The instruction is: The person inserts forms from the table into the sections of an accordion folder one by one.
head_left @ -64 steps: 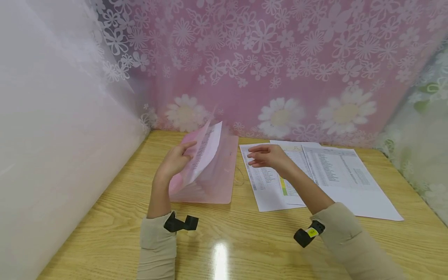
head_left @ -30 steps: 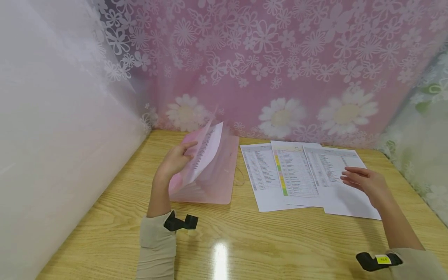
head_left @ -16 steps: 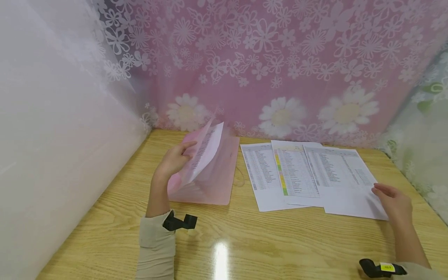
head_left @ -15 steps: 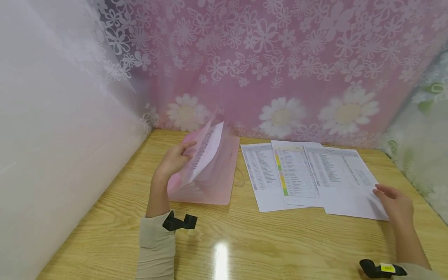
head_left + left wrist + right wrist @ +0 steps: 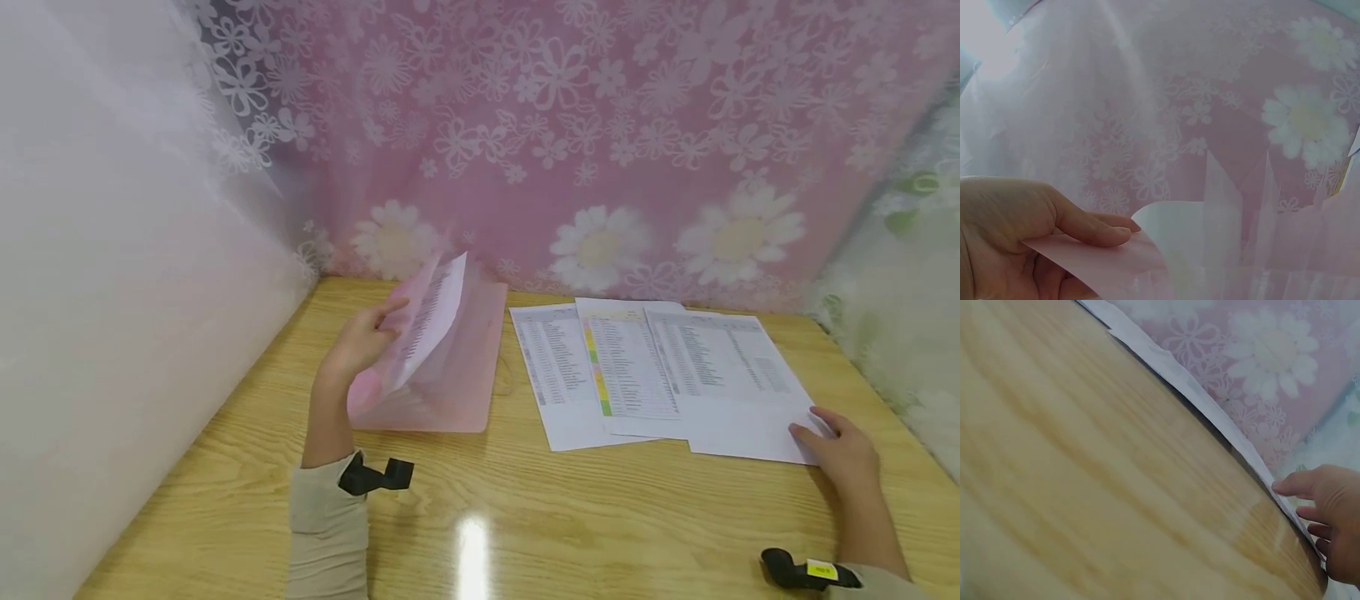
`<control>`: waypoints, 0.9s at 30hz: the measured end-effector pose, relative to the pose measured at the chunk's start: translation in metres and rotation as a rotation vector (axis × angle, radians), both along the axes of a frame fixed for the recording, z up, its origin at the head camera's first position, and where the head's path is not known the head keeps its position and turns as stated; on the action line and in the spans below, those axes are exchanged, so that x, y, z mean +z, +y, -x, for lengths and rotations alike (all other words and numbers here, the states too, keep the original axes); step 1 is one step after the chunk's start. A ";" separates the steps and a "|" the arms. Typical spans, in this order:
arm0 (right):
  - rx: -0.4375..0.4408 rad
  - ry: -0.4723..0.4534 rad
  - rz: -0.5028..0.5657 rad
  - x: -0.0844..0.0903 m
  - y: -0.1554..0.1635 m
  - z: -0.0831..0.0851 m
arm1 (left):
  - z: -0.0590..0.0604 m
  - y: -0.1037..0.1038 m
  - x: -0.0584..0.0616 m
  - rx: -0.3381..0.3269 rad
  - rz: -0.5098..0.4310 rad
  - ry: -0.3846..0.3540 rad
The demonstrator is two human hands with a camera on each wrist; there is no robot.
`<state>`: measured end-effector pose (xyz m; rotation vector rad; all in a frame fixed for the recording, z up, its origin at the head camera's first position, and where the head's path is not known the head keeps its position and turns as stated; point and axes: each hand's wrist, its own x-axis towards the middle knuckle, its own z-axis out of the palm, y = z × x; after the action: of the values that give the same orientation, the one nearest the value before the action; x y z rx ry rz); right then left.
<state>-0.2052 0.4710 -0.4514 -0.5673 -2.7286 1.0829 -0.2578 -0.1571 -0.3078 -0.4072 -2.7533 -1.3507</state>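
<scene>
Sheet [image 5: 738, 392] corner under right hand [image 5: 843, 450] fingers [image 5: 1294, 485], flat on table [image 5: 525, 517].

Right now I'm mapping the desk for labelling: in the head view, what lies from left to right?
White side panel → left hand → pink folder → left sheet → colour-striped sheet → right sheet → right hand.

The left hand [image 5: 358, 343] is raised at far left, thumb [image 5: 1088, 228] curled forward in a pinch. The right hand [image 5: 840, 450] lies low at near right, fingers [image 5: 1297, 485] stretched forward, forearm angled inward.
</scene>
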 end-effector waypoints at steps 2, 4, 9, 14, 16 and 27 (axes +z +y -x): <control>0.017 -0.007 -0.074 -0.002 -0.003 0.002 | -0.001 -0.003 0.000 0.003 -0.008 -0.011; 0.013 -0.019 -0.125 -0.002 -0.006 0.003 | -0.002 -0.005 0.000 0.006 -0.016 -0.020; -0.021 -0.062 -0.190 0.001 -0.009 0.002 | -0.004 -0.006 0.000 0.002 -0.034 -0.019; -0.026 -0.070 -0.220 0.004 -0.009 0.001 | -0.003 -0.005 -0.001 0.008 -0.030 -0.008; -0.029 -0.067 -0.212 0.005 -0.009 0.001 | -0.003 -0.005 -0.001 0.012 -0.027 -0.008; 0.094 -0.081 -0.086 0.013 0.012 -0.005 | -0.006 -0.006 0.002 0.020 -0.021 -0.027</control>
<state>-0.2003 0.4827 -0.4388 -0.4846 -2.8824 0.9767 -0.2520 -0.1633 -0.3055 -0.3613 -2.7539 -1.3900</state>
